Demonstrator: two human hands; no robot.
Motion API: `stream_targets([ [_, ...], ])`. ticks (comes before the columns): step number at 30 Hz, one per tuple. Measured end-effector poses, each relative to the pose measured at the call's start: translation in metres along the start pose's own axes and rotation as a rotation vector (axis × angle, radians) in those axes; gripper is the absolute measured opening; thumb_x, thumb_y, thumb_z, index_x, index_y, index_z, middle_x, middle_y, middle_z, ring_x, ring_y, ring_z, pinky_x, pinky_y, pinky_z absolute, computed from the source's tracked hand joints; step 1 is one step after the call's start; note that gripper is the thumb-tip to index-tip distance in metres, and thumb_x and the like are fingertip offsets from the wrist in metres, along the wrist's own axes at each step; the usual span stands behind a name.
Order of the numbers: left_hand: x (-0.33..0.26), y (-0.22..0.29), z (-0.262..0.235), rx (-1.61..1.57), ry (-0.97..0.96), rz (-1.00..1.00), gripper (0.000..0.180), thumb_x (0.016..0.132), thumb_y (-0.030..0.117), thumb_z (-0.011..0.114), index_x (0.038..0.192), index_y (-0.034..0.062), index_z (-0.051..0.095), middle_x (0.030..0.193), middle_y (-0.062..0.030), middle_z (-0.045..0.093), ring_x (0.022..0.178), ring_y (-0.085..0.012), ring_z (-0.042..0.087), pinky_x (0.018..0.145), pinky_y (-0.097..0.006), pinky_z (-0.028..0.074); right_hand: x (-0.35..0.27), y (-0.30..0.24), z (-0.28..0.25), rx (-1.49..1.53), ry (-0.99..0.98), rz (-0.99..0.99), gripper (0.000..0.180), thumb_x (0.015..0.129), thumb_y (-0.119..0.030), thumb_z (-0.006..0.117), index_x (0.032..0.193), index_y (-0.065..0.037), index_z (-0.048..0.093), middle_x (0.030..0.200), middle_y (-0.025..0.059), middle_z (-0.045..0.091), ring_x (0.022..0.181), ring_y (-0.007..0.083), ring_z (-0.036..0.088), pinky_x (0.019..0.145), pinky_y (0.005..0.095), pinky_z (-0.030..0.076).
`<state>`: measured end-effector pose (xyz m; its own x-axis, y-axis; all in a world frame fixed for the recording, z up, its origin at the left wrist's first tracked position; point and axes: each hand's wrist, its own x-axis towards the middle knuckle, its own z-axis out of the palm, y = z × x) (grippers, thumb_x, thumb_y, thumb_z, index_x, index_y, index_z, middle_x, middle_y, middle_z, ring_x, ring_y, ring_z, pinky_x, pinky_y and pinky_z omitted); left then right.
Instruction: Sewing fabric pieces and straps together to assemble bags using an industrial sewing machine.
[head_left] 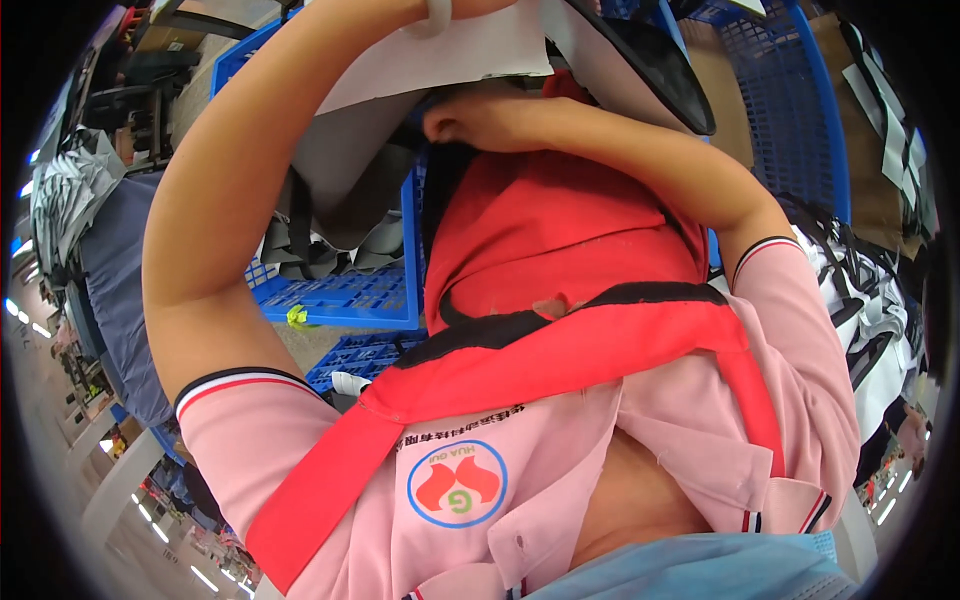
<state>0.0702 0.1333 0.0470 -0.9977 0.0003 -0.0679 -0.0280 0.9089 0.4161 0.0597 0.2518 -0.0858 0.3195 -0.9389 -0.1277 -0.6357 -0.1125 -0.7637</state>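
Observation:
I am looking down my own chest at a pink shirt (560,470) with a round badge, crossed by a red apron (560,250) with black trim. My right hand (480,115) is curled into a fist at the top edge of the red apron cloth, gripping it just under a pale grey sheet (440,60). My left arm (230,190) bends up and over that sheet. Its wrist with a white band (437,14) meets the top edge and the hand itself is cut off. A black curved piece (660,70) lies against the sheet's right side.
A blue plastic crate (340,300) behind my left arm holds grey and black cut pieces. Another blue crate (790,120) stands at the upper right beside brown cardboard (720,90). Piles of grey pieces (70,190) lie at the left and black-and-white pieces (880,310) at the right.

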Motion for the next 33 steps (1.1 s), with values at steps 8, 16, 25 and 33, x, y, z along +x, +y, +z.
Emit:
stream_targets([
  [8,-0.016,-0.016,-0.003,0.041,0.082,-0.024,0.021,0.08,0.011,0.057,0.093,0.0,0.07,0.087,-0.0237,0.067,0.082,-0.0404,0.062,0.077,-0.042,0.05,-0.113,-0.056,-0.034,0.22,-0.277,-0.076,0.052,0.075,-0.011,0.061,0.126,-0.006,0.054,0.122,0.0171,0.061,0.112,0.0303,0.058,0.095,0.0369,0.046],
  [16,0.004,-0.012,0.008,0.115,0.026,0.041,0.022,0.081,0.011,0.056,0.093,0.0004,0.071,0.088,-0.0236,0.067,0.085,-0.0399,0.063,0.079,-0.043,0.05,-0.007,0.018,0.028,-0.75,0.428,-0.277,0.019,0.089,-0.017,0.052,0.099,-0.013,0.067,0.088,0.0096,0.061,0.088,0.0293,0.059,0.083,0.0396,0.05],
  [25,-0.007,-0.016,0.009,0.18,0.083,0.015,0.024,0.082,0.011,0.053,0.093,0.0008,0.071,0.091,-0.0225,0.067,0.087,-0.0389,0.063,0.081,-0.043,0.05,0.052,0.006,0.076,0.226,0.176,-0.046,0.042,0.091,-0.031,0.055,0.129,-0.013,0.051,0.112,0.0159,0.063,0.096,0.0316,0.064,0.083,0.0405,0.051],
  [33,0.006,0.003,0.012,0.141,0.021,-0.02,0.022,0.081,0.011,0.054,0.088,0.001,0.072,0.088,-0.0223,0.067,0.086,-0.0388,0.064,0.081,-0.043,0.051,0.133,0.055,0.099,-0.626,-0.52,0.108,0.059,0.092,-0.055,0.046,0.118,-0.004,0.064,0.121,0.0167,0.062,0.12,0.0353,0.052,0.105,0.047,0.035],
])
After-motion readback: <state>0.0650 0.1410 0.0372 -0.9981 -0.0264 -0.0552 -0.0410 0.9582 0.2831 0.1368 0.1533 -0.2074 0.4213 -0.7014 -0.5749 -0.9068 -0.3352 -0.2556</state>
